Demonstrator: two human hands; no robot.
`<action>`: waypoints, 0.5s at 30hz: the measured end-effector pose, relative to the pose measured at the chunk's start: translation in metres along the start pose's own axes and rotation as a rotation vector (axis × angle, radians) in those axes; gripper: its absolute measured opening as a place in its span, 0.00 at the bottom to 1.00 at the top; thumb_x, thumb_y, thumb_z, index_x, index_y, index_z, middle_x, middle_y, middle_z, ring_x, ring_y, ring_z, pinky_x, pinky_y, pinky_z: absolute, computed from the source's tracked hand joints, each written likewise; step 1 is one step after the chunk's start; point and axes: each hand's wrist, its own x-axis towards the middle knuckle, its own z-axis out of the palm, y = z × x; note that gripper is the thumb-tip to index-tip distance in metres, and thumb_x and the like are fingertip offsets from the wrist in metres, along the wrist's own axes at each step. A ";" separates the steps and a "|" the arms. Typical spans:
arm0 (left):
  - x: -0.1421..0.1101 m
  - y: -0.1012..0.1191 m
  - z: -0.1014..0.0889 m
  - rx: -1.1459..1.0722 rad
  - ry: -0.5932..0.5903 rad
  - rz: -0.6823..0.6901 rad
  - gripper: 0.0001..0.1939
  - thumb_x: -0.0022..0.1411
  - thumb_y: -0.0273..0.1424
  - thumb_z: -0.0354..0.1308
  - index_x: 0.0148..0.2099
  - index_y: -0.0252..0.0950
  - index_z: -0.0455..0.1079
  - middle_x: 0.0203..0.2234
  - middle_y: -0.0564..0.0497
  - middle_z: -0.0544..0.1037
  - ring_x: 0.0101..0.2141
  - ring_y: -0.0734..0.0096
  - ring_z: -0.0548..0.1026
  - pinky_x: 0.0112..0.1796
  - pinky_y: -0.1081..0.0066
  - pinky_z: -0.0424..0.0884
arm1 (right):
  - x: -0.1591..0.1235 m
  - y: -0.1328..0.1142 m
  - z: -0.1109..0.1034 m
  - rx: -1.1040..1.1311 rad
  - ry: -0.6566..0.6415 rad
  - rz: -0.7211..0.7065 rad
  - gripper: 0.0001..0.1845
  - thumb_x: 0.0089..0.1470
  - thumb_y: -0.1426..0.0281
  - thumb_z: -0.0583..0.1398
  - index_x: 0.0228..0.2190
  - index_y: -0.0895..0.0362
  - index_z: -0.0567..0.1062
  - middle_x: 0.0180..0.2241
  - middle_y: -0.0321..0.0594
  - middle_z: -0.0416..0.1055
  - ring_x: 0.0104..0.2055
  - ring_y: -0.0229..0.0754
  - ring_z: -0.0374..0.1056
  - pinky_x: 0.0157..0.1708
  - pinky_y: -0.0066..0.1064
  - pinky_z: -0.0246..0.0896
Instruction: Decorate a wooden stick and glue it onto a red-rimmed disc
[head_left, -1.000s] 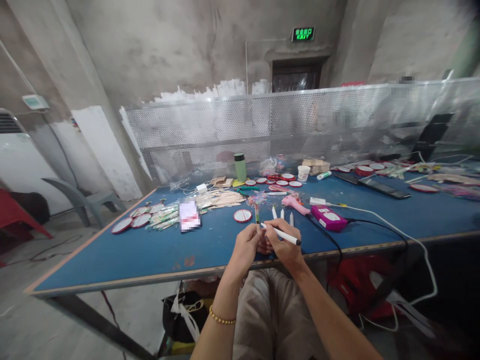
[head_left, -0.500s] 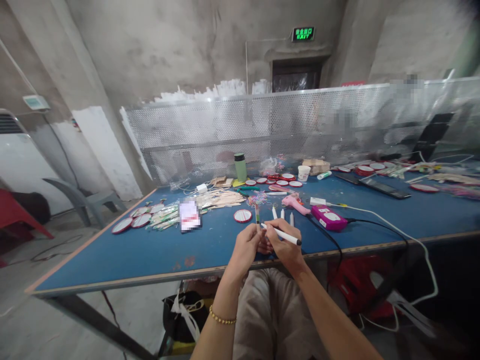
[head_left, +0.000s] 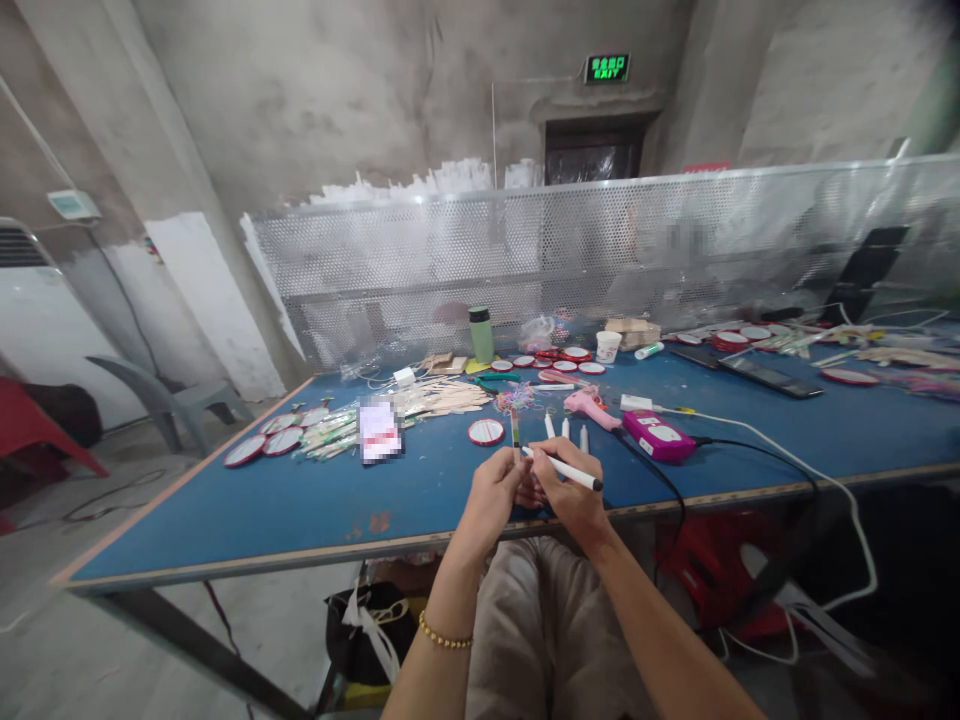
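A white pen (head_left: pixel 574 473) meets a colour-banded stick (head_left: pixel 515 428), just below the centre of the frame.

From here, the step in hand looks like marking the stick, which pokes up from the left hand (head_left: pixel 495 490), its fingers closed round the lower end near the front edge of the worktop (head_left: pixel 315 520). The right hand's (head_left: pixel 574 495) fingers pinch the pen, tip beside the stick; I can't tell if they touch. The next move seems to call for a steady stick and a light stroke.
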 end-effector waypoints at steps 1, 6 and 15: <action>0.000 0.000 0.000 0.001 -0.004 -0.001 0.24 0.47 0.52 0.63 0.30 0.37 0.63 0.18 0.56 0.71 0.18 0.74 0.70 0.25 0.70 0.72 | 0.000 0.000 0.000 0.000 0.004 -0.006 0.10 0.56 0.71 0.57 0.27 0.56 0.76 0.21 0.35 0.75 0.21 0.36 0.71 0.23 0.25 0.64; 0.000 0.000 -0.001 0.006 -0.010 0.003 0.23 0.48 0.51 0.63 0.30 0.37 0.63 0.19 0.56 0.71 0.19 0.74 0.70 0.25 0.71 0.72 | 0.000 0.001 0.000 -0.028 0.000 0.008 0.10 0.56 0.70 0.56 0.26 0.56 0.76 0.20 0.36 0.75 0.19 0.36 0.69 0.22 0.26 0.64; 0.000 -0.002 -0.001 0.008 -0.002 0.026 0.23 0.50 0.51 0.62 0.30 0.36 0.63 0.19 0.56 0.71 0.20 0.74 0.70 0.25 0.71 0.72 | 0.000 0.000 0.000 -0.021 -0.003 -0.022 0.10 0.56 0.71 0.56 0.26 0.56 0.76 0.21 0.35 0.75 0.20 0.35 0.69 0.23 0.25 0.64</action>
